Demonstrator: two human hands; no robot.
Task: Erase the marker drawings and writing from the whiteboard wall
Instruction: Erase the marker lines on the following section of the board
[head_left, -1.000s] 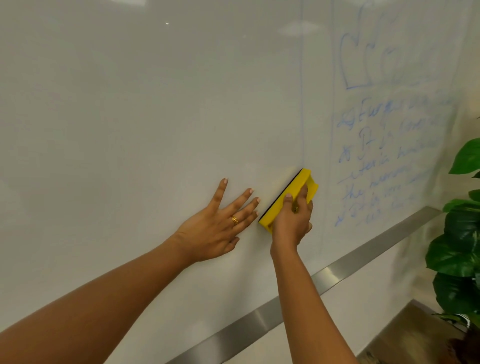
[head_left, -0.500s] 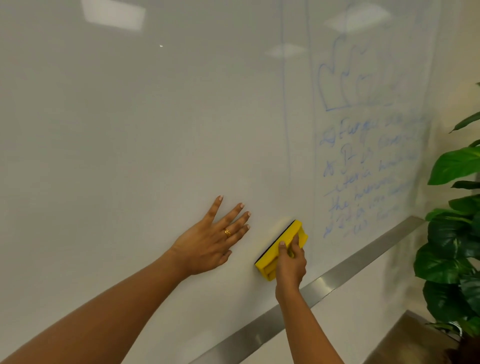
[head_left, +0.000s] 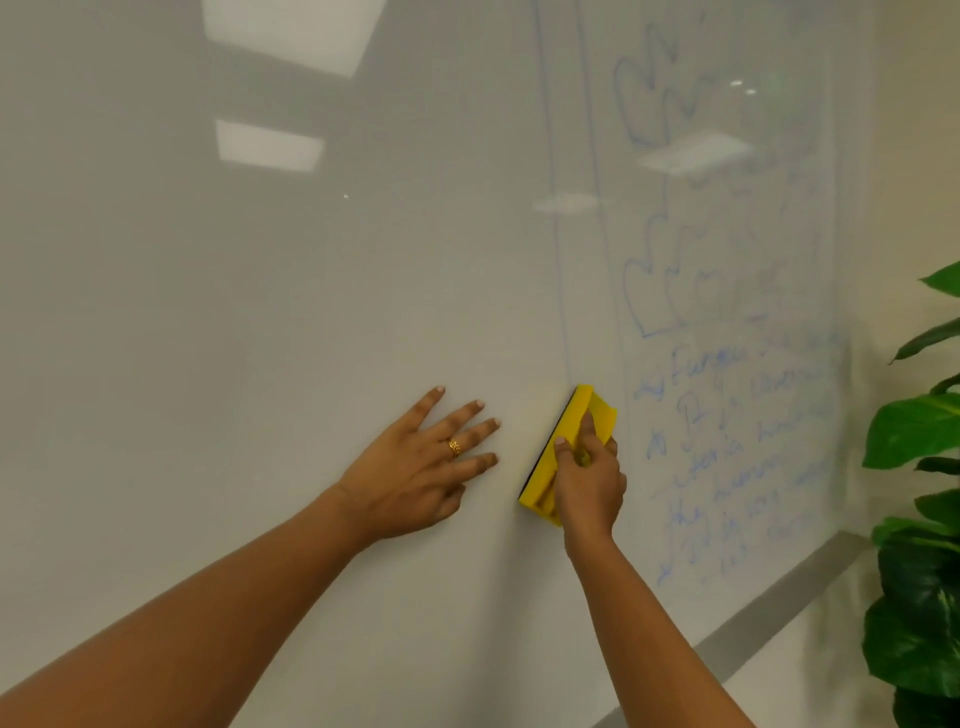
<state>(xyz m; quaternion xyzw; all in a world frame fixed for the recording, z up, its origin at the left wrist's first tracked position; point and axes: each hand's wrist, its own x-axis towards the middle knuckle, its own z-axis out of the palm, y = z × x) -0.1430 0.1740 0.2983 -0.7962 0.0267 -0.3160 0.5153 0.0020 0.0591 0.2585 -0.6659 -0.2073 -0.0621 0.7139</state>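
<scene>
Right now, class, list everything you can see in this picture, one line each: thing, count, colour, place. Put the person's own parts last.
whiteboard wall: one, white, fills most of the view
light reflections: several, pale, upper board
heart drawings: several, blue, upper right of the board
writing: several lines, blue, below the hearts
vertical lines: two, faint blue, above the eraser
eraser: one, yellow with black pad, against the board
ledge: one, grey, below the board
plant: one, green, right edge
ring: one, gold, on the left hand
left hand: flat on the board
right hand: grips the eraser
</scene>
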